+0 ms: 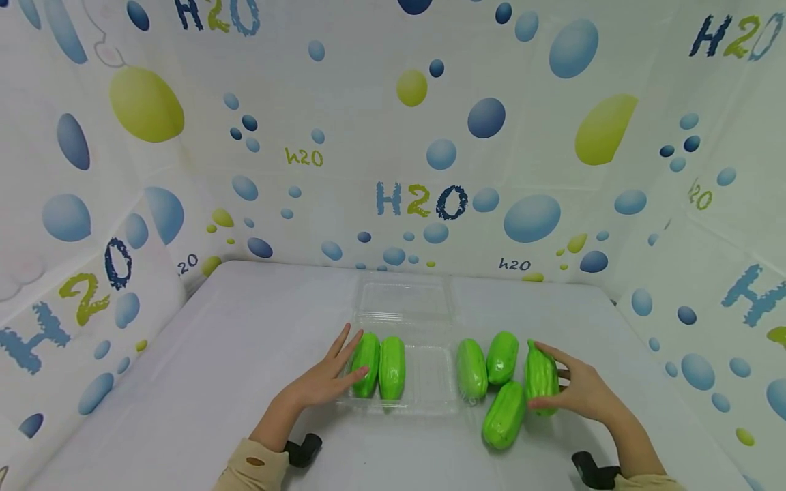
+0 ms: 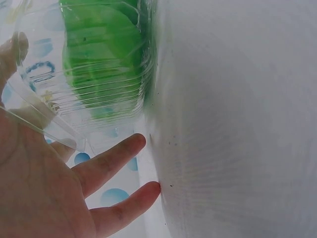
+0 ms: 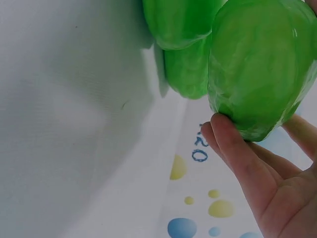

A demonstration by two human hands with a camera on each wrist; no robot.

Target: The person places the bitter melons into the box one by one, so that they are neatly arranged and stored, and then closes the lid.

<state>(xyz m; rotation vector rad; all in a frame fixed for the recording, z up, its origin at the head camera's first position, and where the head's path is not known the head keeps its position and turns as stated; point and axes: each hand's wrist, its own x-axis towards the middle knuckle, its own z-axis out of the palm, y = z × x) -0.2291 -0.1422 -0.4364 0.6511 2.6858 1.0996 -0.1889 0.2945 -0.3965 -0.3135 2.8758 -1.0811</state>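
Observation:
My right hand (image 1: 582,390) grips a glossy, ridged green cucumber-shaped vegetable (image 1: 542,378) between thumb and fingers. The right wrist view shows that vegetable (image 3: 260,69) large, fingertips against its lower end. A clear plastic clamshell box (image 1: 432,402) lies with its lid (image 1: 402,300) folded back. Two similar green vegetables (image 1: 391,368) stand side by side in the box's left part. At its left side is my left hand (image 1: 322,382), fingers spread, thumb over the leftmost vegetable (image 1: 366,354). In the left wrist view, the box wall (image 2: 94,99) is beside the palm and extended fingers.
Three more green vegetables lie between box and right hand: one (image 1: 471,372) by the box's right wall, one (image 1: 502,358) farther back, one (image 1: 505,416) nearer. A white-covered table (image 1: 215,382) meets patterned curtains (image 1: 344,204) at the back and sides.

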